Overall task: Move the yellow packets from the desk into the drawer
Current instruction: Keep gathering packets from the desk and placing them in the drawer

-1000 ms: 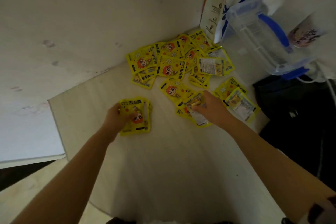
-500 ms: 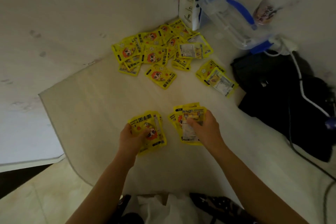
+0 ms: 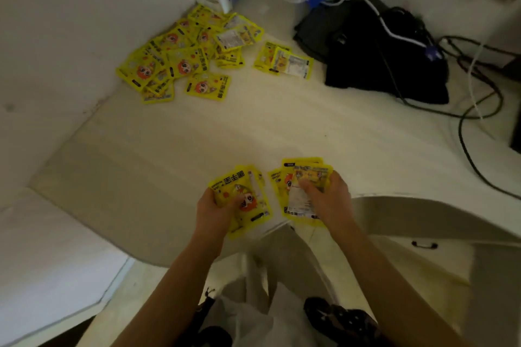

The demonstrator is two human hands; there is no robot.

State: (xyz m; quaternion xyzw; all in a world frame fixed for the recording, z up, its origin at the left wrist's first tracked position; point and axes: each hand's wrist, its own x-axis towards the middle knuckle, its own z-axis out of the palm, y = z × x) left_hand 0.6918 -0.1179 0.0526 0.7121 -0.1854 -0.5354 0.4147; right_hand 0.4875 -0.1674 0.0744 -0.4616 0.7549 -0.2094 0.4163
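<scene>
Your left hand (image 3: 212,213) pinches a packet stack (image 3: 248,197); your right hand (image 3: 328,200) pinches another stack (image 3: 298,177), both at the desk (image 3: 197,144) edge. Pile (image 3: 183,56) sits in the far corner.

A home study corner or small office: a pale curved desk (image 3: 253,132) set against white walls, tangled cables (image 3: 476,87) and a black bag (image 3: 375,56) at upper right, a drawer handle (image 3: 424,245) at lower right.
</scene>
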